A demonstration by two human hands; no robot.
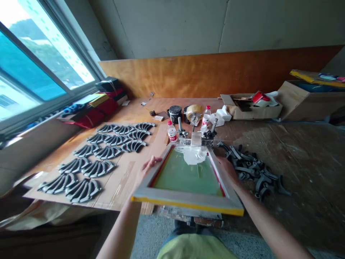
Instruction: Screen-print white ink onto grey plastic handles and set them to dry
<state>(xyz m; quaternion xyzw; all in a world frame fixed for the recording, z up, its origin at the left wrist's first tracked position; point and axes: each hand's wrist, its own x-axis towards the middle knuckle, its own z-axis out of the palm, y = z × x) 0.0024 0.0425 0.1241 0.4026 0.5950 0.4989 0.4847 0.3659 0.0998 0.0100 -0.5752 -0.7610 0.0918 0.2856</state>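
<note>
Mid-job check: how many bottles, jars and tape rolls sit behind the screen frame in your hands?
Bottles: 2
Black jar: 1
Tape roll: 1
Total: 4, all beyond the screen frame gripped by left hand and right hand.

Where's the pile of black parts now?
Head view: the pile of black parts lies on the table right of the screen frame, by the right hand.

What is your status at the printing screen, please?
Left hand and right hand grip the screen frame by its side rails. White ink pooled at far end. Heap of black parts just beside right hand.
</note>
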